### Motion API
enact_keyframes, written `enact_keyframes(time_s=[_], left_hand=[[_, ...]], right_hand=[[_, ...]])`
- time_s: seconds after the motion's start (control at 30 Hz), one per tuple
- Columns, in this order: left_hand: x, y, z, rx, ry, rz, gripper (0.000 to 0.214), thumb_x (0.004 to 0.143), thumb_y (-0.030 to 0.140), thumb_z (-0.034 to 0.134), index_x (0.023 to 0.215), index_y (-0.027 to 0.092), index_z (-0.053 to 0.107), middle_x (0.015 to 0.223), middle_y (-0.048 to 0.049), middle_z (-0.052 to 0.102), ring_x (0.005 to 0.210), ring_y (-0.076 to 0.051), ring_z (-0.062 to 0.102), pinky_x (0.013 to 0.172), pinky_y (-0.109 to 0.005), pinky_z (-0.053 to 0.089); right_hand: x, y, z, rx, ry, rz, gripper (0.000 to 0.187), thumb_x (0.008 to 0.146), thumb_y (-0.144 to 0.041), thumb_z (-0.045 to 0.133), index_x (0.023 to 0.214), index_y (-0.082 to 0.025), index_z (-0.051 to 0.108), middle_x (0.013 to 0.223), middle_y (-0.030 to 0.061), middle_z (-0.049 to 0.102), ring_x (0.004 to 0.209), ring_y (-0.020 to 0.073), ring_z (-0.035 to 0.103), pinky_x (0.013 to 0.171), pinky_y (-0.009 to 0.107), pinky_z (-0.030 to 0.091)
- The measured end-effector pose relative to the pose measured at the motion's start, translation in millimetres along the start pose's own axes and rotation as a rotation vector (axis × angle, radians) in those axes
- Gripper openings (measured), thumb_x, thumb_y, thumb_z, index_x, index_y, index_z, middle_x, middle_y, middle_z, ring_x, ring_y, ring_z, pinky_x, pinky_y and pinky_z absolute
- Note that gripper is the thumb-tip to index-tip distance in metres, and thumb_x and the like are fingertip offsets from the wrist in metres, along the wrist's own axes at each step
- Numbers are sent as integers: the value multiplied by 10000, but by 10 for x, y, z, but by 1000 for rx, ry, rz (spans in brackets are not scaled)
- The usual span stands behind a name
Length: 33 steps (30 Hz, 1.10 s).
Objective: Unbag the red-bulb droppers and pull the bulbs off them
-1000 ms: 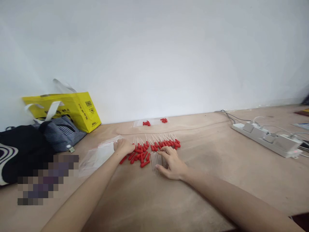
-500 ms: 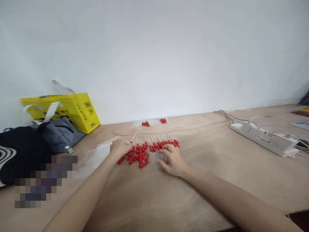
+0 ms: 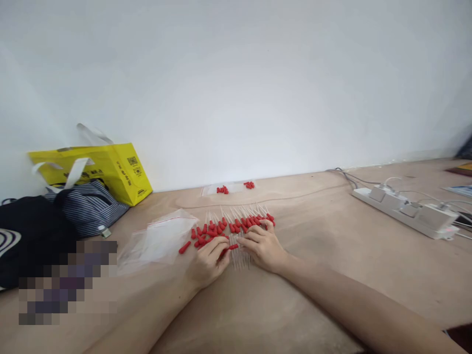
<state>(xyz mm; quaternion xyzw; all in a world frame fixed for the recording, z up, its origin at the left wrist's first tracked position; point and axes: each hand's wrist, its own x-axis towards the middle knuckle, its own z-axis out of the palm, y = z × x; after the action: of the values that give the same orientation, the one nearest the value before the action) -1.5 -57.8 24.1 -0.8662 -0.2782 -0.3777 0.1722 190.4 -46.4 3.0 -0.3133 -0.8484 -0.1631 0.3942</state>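
Observation:
My left hand (image 3: 210,260) is closed on a red rubber bulb (image 3: 233,247), whose narrow end points right. Beside it my right hand (image 3: 264,246) bends its fingers over a row of thin clear tubes (image 3: 239,258); its fingertips come close to the bulb's tip, and what they grip is hidden. Loose red bulbs (image 3: 201,240) lie in a pile behind and left of my left hand. Just beyond both hands, several droppers (image 3: 254,216) made of a clear tube with a red bulb lie side by side, tubes pointing toward the wall.
Clear zip bags (image 3: 162,236) lie on the left. Near the wall a further bag (image 3: 236,188) has two small clusters of red bulbs. A yellow bag (image 3: 125,172), a striped bag (image 3: 96,206) and a black bag (image 3: 33,236) stand left. At right runs a power strip (image 3: 401,214) with chargers.
My left hand has moved right and nearer from the bulb pile to the clear tubes, bringing a red bulb. My right hand's fingers have drawn in over the tubes.

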Motion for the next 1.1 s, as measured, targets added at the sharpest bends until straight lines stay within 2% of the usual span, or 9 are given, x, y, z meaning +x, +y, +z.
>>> enact_keyframes(time_s=[0.07, 0.2, 0.4, 0.67, 0.8, 0.97, 1.03, 1.1], left_hand=[[-6, -11, 37, -24, -14, 9, 101, 801, 161, 477, 843, 156, 568, 866, -54, 642, 801, -123, 599, 734, -227, 477], [-18, -61, 109, -10, -66, 43, 192, 821, 238, 484, 983, 176, 567, 970, -50, 651, 940, -176, 572, 809, -333, 444], [-43, -33, 80, 12, -70, -33, 156, 834, 227, 458, 818, 222, 613, 837, 16, 684, 868, -174, 592, 859, -400, 359], [-62, 21, 37, 53, -133, -39, 207, 825, 155, 425, 792, 221, 619, 805, 4, 679, 853, -172, 591, 907, -439, 321], [-141, -117, -81, 103, -128, -113, 240, 821, 140, 403, 748, 212, 620, 796, -14, 670, 807, -159, 593, 881, -419, 349], [-235, -283, -224, 78, -5, -192, 167, 818, 213, 455, 842, 218, 621, 829, -30, 636, 828, -164, 568, 776, -325, 429], [-229, -312, -242, 28, 35, -270, 191, 825, 252, 437, 877, 207, 615, 793, -40, 598, 773, -152, 563, 714, -288, 456], [-216, -348, -255, -20, 19, -398, 216, 820, 287, 423, 902, 192, 598, 756, -34, 567, 693, -138, 559, 635, -262, 469]], right_hand=[[-9, 6, 37, -8, 16, 2, 166, 839, -173, 452, 883, -220, 605, 636, -23, 598, 696, 116, 472, 837, 375, 201], [-8, -8, 50, -16, 27, 6, 160, 831, -175, 452, 808, -200, 608, 610, -20, 576, 656, 110, 436, 816, 359, 211], [-6, -34, -10, -3, 15, -17, 196, 822, -179, 447, 677, -189, 580, 539, -36, 532, 653, 111, 423, 808, 368, 201], [-1, -55, -48, 36, -22, 10, 231, 839, -209, 411, 714, -210, 605, 541, -27, 551, 666, 126, 438, 801, 382, 216], [-76, 76, -93, 5, -11, 107, 207, 827, -197, 431, 715, -196, 605, 585, -12, 583, 666, 130, 445, 777, 370, 239], [-150, 198, -99, 9, -35, 138, 195, 847, -234, 435, 827, -200, 626, 698, 14, 611, 657, 129, 473, 679, 318, 306], [-157, 201, -57, 73, -62, 157, 221, 854, -213, 410, 922, -188, 618, 763, 39, 603, 677, 130, 493, 636, 284, 347], [-159, 194, -9, 139, -90, 188, 275, 849, -156, 376, 1033, -163, 580, 825, 64, 576, 716, 132, 508, 618, 258, 393]])
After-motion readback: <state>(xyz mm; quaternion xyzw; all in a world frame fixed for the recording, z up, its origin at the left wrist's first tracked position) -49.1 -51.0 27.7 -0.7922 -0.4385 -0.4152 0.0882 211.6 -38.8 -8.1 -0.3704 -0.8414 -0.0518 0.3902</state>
